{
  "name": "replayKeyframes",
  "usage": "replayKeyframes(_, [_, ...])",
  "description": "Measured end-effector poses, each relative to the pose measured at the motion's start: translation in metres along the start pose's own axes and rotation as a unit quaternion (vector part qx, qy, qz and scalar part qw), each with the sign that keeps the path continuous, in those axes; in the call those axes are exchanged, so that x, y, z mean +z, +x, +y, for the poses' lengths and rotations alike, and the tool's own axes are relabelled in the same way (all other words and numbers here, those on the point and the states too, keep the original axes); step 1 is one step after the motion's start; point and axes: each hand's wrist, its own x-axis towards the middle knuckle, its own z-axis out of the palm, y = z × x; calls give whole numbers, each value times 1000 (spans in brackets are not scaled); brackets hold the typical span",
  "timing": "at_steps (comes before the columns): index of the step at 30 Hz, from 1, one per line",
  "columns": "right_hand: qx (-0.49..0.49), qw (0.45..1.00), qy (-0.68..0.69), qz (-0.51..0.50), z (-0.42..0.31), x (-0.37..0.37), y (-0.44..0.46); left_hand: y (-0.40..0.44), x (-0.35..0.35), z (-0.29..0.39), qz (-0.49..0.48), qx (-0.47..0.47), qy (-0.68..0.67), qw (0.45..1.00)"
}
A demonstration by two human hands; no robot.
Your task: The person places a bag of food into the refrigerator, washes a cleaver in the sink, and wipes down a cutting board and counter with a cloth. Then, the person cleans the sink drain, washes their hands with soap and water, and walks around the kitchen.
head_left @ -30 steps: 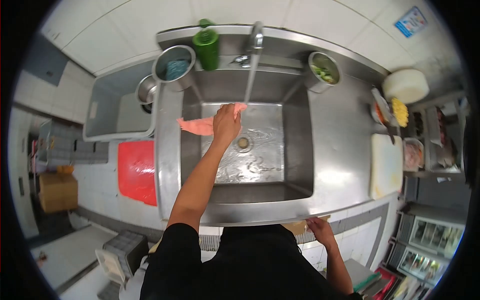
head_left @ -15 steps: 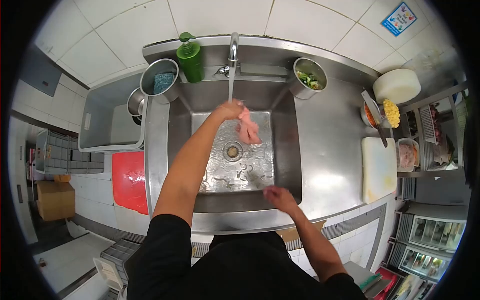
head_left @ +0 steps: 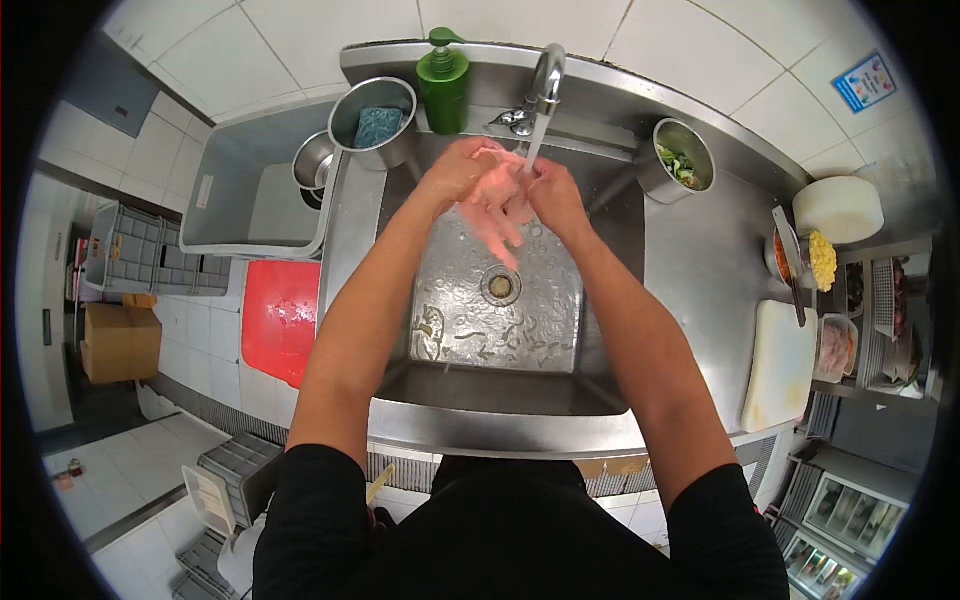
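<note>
Under the running tap (head_left: 549, 80), I hold a pink rubber glove (head_left: 497, 205) by its upper end, and its fingers hang down over the sink (head_left: 480, 345). My left hand (head_left: 462, 175) is closed on the glove's left edge. On the other side, my right hand (head_left: 555, 198) grips the right edge, close beside the water stream. Part of the glove is hidden by my fingers. Green scraps lie scattered on the wet sink floor around the drain (head_left: 500, 286).
Behind the sink stand a green pump bottle (head_left: 443, 92) and a metal pot (head_left: 372, 125) with a blue cloth or sponge. To the right are a pot of green vegetable pieces (head_left: 677, 160), a knife (head_left: 788, 250) and a white cutting board (head_left: 782, 365). A grey tub (head_left: 255, 235) sits left.
My right hand has come up from the sink's front edge and taken hold of the glove. The glove is now held between both hands under the stream. The view has shifted.
</note>
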Motion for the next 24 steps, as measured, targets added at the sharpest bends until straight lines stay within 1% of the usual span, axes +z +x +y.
replayKeyframes(1, [12,999,32,16,-3,3,5,-4,-6,-3,-2,-23,-39,999])
replayKeyframes(2, [13,999,30,11,1,6,11,-7,-11,-6,1,-26,-42,999])
replayKeyframes(4, [-1,991,131,29,6,11,22,-11,-20,-9,-62,-92,89,990])
replayKeyframes(5, [31,991,125,19,6,9,25,-11,-24,-16,-61,-94,86,990])
replayKeyframes(7, [28,990,136,-2,8,7,23,-9,-27,-28,-100,-64,89,989])
replayKeyframes(8, [24,989,147,-21,8,5,22,-10,-24,-31,-100,-64,87,989])
replayKeyframes(9, [24,989,146,-22,8,3,20,-12,-20,-35,-73,-60,23,995])
replayKeyframes(10, [43,992,105,-60,2,0,16,-13,-15,-35,-45,-56,-40,997])
replayKeyframes(11, [60,991,66,-100,-1,1,13,-9,-12,-41,-42,-57,-38,997])
replayKeyframes(12, [57,990,72,-103,1,3,11,-6,-7,-47,-24,-23,-50,998])
replayKeyframes(13, [27,992,1,-123,6,5,10,-4,-7,-50,-5,12,-61,998])
replayKeyframes(14, [-3,988,-68,-142,2,7,6,-9,-6,-43,2,10,-53,999])
replayKeyframes(15, [12,983,-127,-135,-1,6,6,-17,-2,-37,3,18,-41,999])
replayKeyframes(16, [8,983,-121,-136,-4,5,5,-26,-1,-35,1,27,-31,999])
replayKeyframes(17, [36,991,-90,-97,-5,4,5,-34,-4,-38,83,81,12,993])
replayKeyframes(18, [65,995,-58,-57,-6,1,5,-44,-12,-41,194,72,124,971])
replayKeyframes(19, [54,995,-63,-60,-10,-6,4,-54,-28,-49,299,61,232,924])
replayKeyframes(20, [54,995,-60,-58,-15,-11,3,-58,-52,-73,367,70,359,855])
replayKeyframes(21, [42,995,-47,-73,-20,-15,3,-60,-73,-98,426,78,475,766])
replayKeyframes(22, [31,995,-35,-88,-22,-19,3,-67,-79,-112,424,81,475,767])
replayKeyframes(23, [33,995,-36,-86,-21,-21,3,-80,-79,-121,398,60,599,692])
replayKeyframes(24, [44,994,-57,-76,-21,-20,6,-87,-76,-131,365,38,709,602])
